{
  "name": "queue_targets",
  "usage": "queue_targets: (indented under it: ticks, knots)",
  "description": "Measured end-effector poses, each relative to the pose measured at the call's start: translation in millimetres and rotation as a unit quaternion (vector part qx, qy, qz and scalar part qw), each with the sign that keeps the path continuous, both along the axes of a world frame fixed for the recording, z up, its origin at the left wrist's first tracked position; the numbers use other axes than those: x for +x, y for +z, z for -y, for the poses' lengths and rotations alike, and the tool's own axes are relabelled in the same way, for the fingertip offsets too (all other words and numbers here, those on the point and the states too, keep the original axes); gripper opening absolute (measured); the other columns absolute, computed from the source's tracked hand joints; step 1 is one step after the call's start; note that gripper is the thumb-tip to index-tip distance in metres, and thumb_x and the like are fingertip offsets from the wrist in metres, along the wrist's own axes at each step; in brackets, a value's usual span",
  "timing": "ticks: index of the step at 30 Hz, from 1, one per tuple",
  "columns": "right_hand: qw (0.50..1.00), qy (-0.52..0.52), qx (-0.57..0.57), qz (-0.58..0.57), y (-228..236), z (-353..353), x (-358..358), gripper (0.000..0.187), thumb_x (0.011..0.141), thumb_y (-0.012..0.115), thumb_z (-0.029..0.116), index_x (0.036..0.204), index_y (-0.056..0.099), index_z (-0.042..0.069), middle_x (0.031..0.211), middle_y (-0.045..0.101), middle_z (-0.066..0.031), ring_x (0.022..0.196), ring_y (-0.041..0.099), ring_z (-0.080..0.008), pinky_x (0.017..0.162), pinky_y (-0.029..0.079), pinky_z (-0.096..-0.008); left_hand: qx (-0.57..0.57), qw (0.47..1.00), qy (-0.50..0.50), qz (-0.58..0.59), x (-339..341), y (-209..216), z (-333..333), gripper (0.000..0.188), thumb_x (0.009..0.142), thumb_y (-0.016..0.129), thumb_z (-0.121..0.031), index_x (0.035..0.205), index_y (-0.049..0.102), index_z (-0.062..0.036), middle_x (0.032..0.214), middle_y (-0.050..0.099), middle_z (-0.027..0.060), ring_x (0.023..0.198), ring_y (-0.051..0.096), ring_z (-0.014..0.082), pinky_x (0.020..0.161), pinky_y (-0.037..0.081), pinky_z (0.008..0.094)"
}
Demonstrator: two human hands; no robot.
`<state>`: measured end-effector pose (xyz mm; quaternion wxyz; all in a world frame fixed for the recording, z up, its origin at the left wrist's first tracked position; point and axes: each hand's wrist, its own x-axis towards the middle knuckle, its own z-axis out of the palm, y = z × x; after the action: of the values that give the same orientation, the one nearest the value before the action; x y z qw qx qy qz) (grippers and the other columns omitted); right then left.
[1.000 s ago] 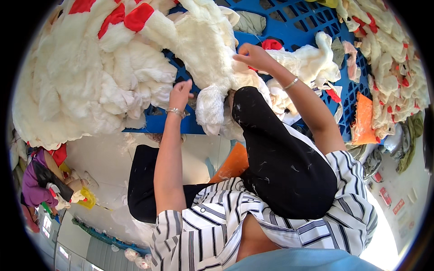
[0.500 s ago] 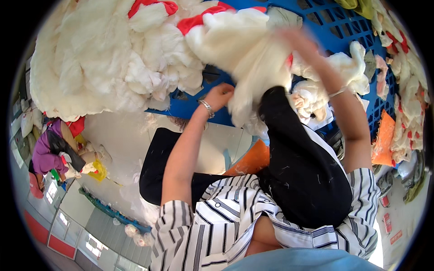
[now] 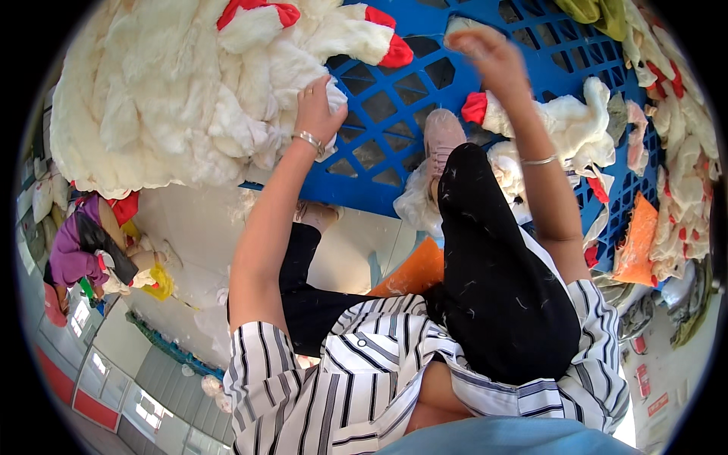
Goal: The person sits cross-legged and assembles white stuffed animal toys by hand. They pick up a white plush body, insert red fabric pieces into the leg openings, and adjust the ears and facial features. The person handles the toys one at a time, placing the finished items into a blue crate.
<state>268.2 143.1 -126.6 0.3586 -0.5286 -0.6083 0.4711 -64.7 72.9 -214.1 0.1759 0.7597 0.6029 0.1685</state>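
Rests left hand (image 3: 319, 115) on R edge of big heap of cream-white furry plush pieces w/ red ends (image 3: 167, 98). Bends fingers over fur there, thumb apart; can't tell if clamped on a piece. Holds right hand (image 3: 493, 61) well apart from L one, out over upper mid of blue lattice plastic pallet (image 3: 353, 195). Blurred; can't tell whether fingers grip anything. Overlaps in view w/ pale grey crumpled bundle (image 3: 460, 22); can't tell if touching.

Has heap on L part of pallet, nr L hand, w/ red-tipped end (image 3: 397, 51) jutting R over bare lattice. Has smaller white plush piece w/ red tip (image 3: 557, 117) on R side, partly behind R forearm. Sets pink lace-up shoe (image 3: 443, 136) on pallet betw. the two, beside clear crumpled plastic film (image 3: 417, 199).

Wears black trousers (image 3: 500, 280) flecked w/ white fluff, black/white striped shirt (image 3: 364, 394), silvery bands on both wrists. Shows orange packet (image 3: 637, 236) at R end of pallet, nr another pile of white plush w/ red bits (image 3: 686, 144); olive-green cloth (image 3: 595, 12) up top R; purple fabric (image 3: 80, 236) far L.
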Motion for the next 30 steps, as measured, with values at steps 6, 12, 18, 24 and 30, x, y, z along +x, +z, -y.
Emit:
queue_targets:
  ticks: [6,12,18,24,30]
  knots:
    - [0.966,0.214,-0.118,-0.079,5.9,40.5,-58.3,0.021,0.092,0.059,0.020,0.096,0.065,0.000,0.086,0.065,-0.0057,0.081,0.061,-0.0135,0.075,0.049,-0.0266,0.032,0.990,-0.021,-0.139,-6.5,-20.7,-92.7,0.073,0.074,0.072,-0.022,0.137,0.039,-0.0067,0.136,0.045,0.0204,0.124,0.041,0.0395,0.108,0.032,0.0440]
    - [0.964,0.192,-0.183,-0.012,-15.2,49.6,-39.7,0.024,0.089,0.060,0.020,0.092,0.064,-0.003,0.082,0.065,-0.0073,0.076,0.060,-0.0129,0.070,0.049,-0.0273,-0.092,0.959,0.040,-0.264,7.0,-39.4,-127.4,0.069,0.076,0.069,-0.020,0.140,0.041,-0.0195,0.145,0.039,0.0156,0.130,0.037,0.0410,0.106,0.037,0.0433]
    - [0.944,0.186,-0.265,-0.069,-37.1,61.7,-26.8,0.022,0.091,0.059,0.021,0.094,0.064,0.000,0.086,0.066,-0.0052,0.080,0.062,-0.0116,0.074,0.049,-0.0250,-0.159,0.970,0.114,-0.146,-5.5,-54.6,-145.6,0.034,0.082,0.062,-0.027,0.113,0.063,-0.0121,0.119,0.061,0.0178,0.108,0.058,0.0371,0.093,0.047,0.0427]
    - [0.928,0.086,-0.352,-0.084,-66.0,51.3,-20.7,0.024,0.090,0.059,0.028,0.093,0.065,0.005,0.086,0.067,-0.0024,0.078,0.063,-0.0092,0.067,0.046,-0.0226,-0.236,0.969,0.050,0.057,33.8,-48.6,-68.2,0.036,0.077,0.064,-0.028,0.108,0.065,-0.0084,0.099,0.068,0.0205,0.095,0.065,0.0357,0.082,0.051,0.0402]
    - [0.940,0.043,-0.332,-0.066,-80.0,55.8,-20.8,0.023,0.089,0.059,0.026,0.089,0.064,0.003,0.083,0.065,-0.0023,0.077,0.060,-0.0091,0.067,0.046,-0.0246,-0.369,0.925,-0.027,0.084,114.0,-40.4,69.9,0.033,0.078,0.065,-0.026,0.106,0.066,-0.0075,0.099,0.068,0.0201,0.096,0.064,0.0372,0.083,0.051,0.0413]
